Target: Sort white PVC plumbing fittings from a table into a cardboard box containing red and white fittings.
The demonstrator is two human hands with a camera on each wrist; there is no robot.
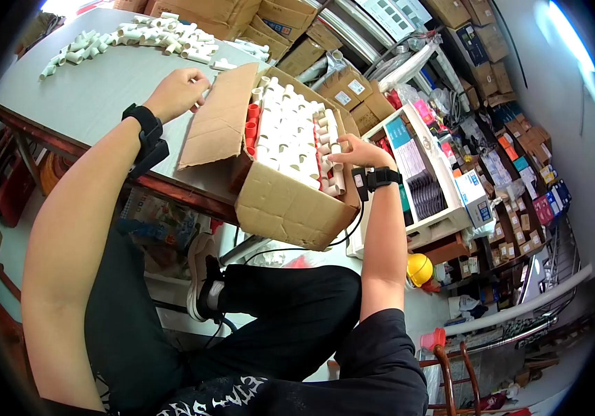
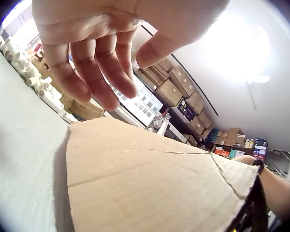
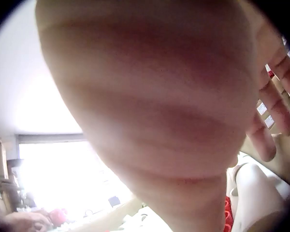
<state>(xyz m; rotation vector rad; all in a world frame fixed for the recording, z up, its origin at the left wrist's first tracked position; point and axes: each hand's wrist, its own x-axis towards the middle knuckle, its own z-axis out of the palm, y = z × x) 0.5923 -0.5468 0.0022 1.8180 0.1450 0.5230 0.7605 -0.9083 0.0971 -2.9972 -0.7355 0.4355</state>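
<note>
A cardboard box point(image 1: 290, 211) at the table's edge is packed with rows of white pipe fittings point(image 1: 287, 132), with red pieces point(image 1: 251, 130) along its left side and between rows. My left hand point(image 1: 176, 93) hovers beside the raised left flap point(image 1: 221, 118). In the left wrist view its fingers point(image 2: 104, 65) hang loosely curled above that flap, holding nothing. Over the box's right side lies my right hand point(image 1: 363, 154), its fingertips right at the white fittings there. The right wrist view shows its fingers point(image 3: 275, 108) loosely extended; the palm hides much of the box.
Loose white fittings point(image 1: 131, 35) are heaped along the far side of the grey table point(image 1: 103, 83). Cardboard boxes point(image 1: 346, 90) stand behind the packed box. To the right is a white open-topped crate point(image 1: 443, 225) with goods, and a yellow helmet point(image 1: 419, 269) sits lower down.
</note>
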